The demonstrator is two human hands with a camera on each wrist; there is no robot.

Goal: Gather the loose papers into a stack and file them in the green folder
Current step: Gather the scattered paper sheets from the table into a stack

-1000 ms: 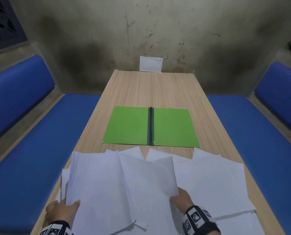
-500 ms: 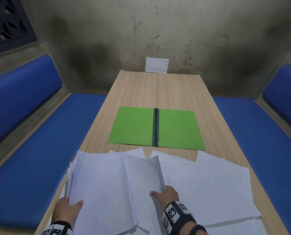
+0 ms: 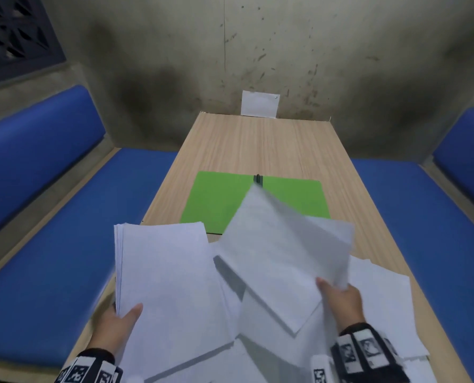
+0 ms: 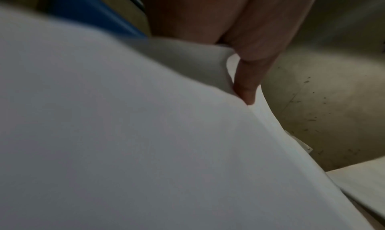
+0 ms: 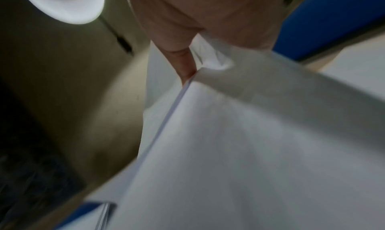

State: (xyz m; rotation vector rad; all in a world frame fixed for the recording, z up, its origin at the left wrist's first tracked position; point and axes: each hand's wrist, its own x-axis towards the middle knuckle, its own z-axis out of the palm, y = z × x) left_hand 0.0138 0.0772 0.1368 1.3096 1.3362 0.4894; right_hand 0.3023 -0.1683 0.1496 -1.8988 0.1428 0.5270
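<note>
An open green folder (image 3: 213, 200) with a dark spine lies flat mid-table. My left hand (image 3: 122, 322) grips the near edge of a thick stack of white papers (image 3: 164, 272), thumb on top; the left wrist view shows the thumb (image 4: 248, 85) pressed into this stack (image 4: 145, 143). My right hand (image 3: 338, 297) pinches a few white sheets (image 3: 280, 244) lifted off the table, tilted over the folder's near right part. The right wrist view shows the thumb (image 5: 185, 63) on these sheets (image 5: 250, 151). More loose sheets (image 3: 382, 299) lie on the table underneath.
The wooden table (image 3: 258, 142) runs to a stained wall, where a white card (image 3: 259, 103) leans. Blue padded benches (image 3: 51, 230) flank the table on the left and on the right (image 3: 423, 217).
My right hand picked up a few sheets and raised them up and to the right, over the folder. The left hand lifted its stack and squared it. The camera tilted.
</note>
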